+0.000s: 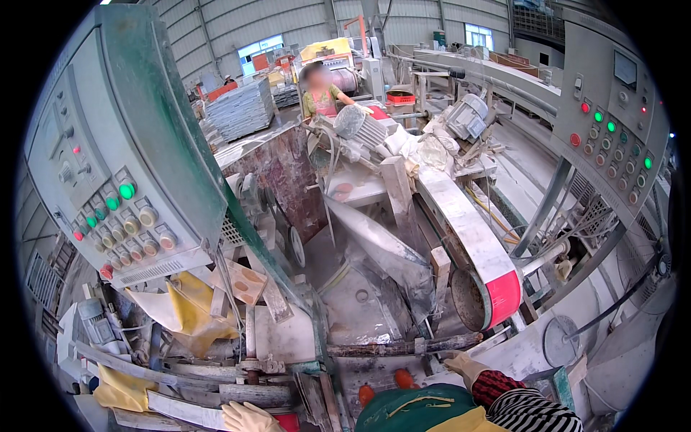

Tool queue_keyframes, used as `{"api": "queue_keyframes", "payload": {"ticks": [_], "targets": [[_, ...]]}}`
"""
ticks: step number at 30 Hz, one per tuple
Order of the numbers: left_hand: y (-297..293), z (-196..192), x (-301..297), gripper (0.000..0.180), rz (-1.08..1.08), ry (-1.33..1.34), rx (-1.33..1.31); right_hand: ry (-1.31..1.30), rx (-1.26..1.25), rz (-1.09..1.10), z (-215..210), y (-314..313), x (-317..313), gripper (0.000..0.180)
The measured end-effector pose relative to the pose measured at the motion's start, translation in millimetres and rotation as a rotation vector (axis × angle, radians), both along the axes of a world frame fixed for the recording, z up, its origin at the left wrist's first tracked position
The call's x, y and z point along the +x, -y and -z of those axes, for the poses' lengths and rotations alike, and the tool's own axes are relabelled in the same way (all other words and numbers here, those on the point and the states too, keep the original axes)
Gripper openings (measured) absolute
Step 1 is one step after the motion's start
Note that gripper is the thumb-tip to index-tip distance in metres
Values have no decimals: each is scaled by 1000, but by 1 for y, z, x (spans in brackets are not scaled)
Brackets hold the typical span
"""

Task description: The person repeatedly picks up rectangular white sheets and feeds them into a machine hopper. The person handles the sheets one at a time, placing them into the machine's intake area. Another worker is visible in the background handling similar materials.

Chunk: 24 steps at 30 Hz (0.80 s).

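My left hand, in a cream rubber glove, lies at the lower edge with fingers stretched out, next to the end of a pale curved strip. It grips nothing that I can see. My right hand, in a matching glove, reaches forward beside a dark, rough wooden pole. Its fingers are extended, with nothing visible in them. A red checked cuff and a striped sleeve cover that forearm. Between the hands is my green and yellow apron, with two orange shoe tips in front of it.
Control cabinets with buttons stand at left and right. A belt machine with a white and red cover extends toward me. Beyond it are a motor, another person and stacked grey slabs. Yellow cloth hangs at left.
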<state>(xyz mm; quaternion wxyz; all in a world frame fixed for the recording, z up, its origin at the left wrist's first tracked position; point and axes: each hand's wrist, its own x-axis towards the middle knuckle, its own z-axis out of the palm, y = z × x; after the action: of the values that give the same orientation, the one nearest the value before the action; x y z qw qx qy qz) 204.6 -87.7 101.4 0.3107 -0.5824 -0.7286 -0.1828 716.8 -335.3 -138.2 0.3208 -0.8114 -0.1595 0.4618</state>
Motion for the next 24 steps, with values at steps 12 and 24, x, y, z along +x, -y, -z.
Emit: {"api": "queue_keyframes", "payload": {"ticks": [12,24], "targets": [[1,-17,2,46,-6,145,-201,67,-36,-124,-12,-10,5,54],[-15,12,-98,83,8,363,-249,227,-9,-191,-16,-9,-14,61]]}}
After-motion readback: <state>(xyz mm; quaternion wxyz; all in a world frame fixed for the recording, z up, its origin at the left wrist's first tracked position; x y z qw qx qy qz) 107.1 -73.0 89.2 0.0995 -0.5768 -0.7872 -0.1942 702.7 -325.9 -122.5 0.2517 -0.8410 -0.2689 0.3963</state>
